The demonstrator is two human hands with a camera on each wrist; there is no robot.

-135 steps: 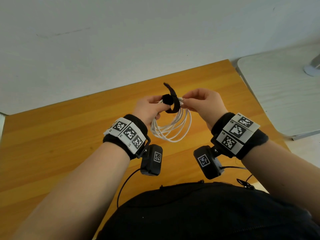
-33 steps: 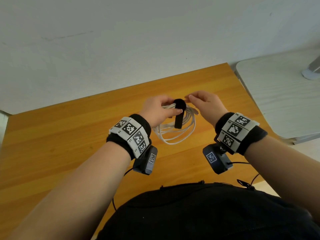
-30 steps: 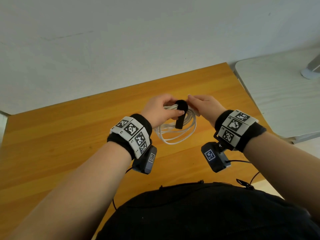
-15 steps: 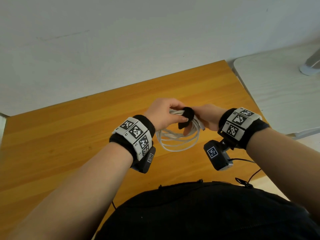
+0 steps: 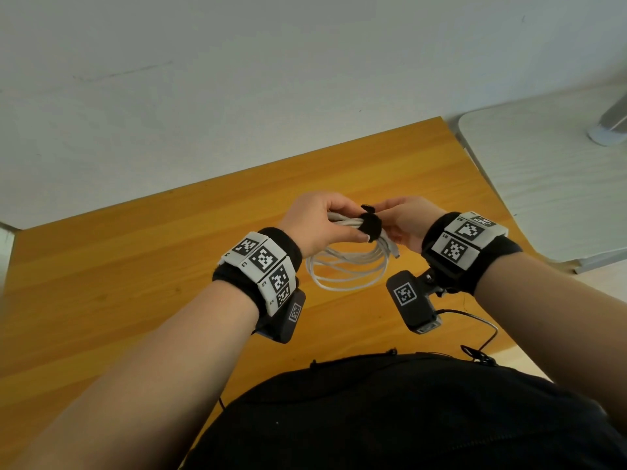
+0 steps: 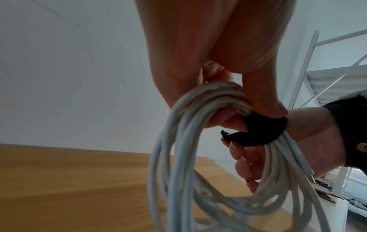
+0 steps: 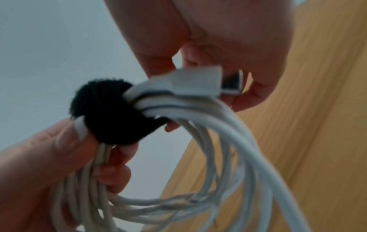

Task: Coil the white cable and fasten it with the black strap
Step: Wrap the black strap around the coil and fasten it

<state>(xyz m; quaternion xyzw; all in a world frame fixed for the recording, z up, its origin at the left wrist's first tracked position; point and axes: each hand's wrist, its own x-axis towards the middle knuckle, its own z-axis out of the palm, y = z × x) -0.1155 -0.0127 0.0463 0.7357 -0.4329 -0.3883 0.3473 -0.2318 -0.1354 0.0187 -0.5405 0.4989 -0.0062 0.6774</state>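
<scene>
- Held in the air above the table (image 5: 169,266), near the body: white cable (image 5: 346,269) coiled in several loops, bunched at top.
- Left hand (image 5: 315,225) fingers curled around the bunch beside the black strap (image 5: 370,225).
- Right hand (image 5: 407,222) fingers pinching the strap.
- Step judged: fastening, nearly done; loose tip (image 6: 225,134) wants pressing flat.

A wooden table (image 5: 142,266) spreads beneath and to the left of the hands, meeting a pale wall (image 5: 237,79) beyond the fingertips. To the right of the right hand lies a whitish tabletop (image 5: 549,184) with a grey stand base (image 5: 610,130) on it. A white metal rack (image 6: 335,75) rises behind the right wrist.
</scene>
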